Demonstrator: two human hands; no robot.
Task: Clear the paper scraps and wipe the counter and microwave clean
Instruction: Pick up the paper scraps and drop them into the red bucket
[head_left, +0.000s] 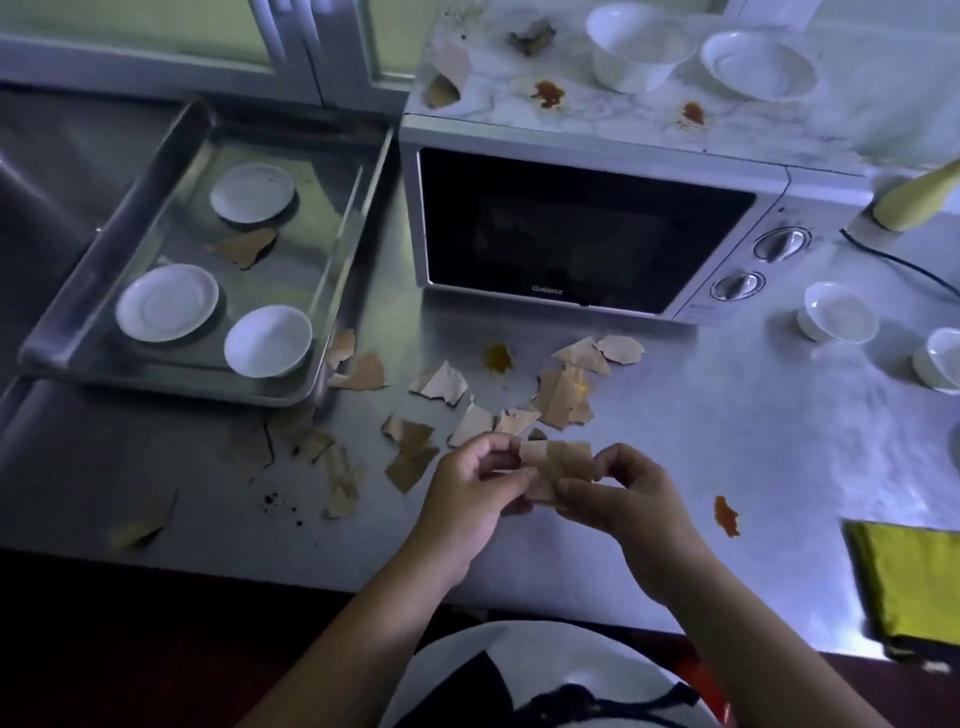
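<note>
Both hands hold a bunch of tan paper scraps (558, 465) just above the steel counter (727, 441). My left hand (467, 499) pinches the left end and my right hand (618, 501) pinches the right end. Several more torn scraps (563, 392) lie on the counter in front of the microwave (587, 228) and beside the tray. Orange and yellow stains mark the counter (725, 515) and the microwave's top (548, 93), where two more scraps (447, 78) sit. A yellow cloth (909, 582) lies at the right edge.
A steel tray (67, 332) at the left holds three white saucers and one scrap. Two white bowls (758, 65) stand on the microwave top. Small white cups (839, 312) sit right of the microwave beside a black cable. A sink lies far left.
</note>
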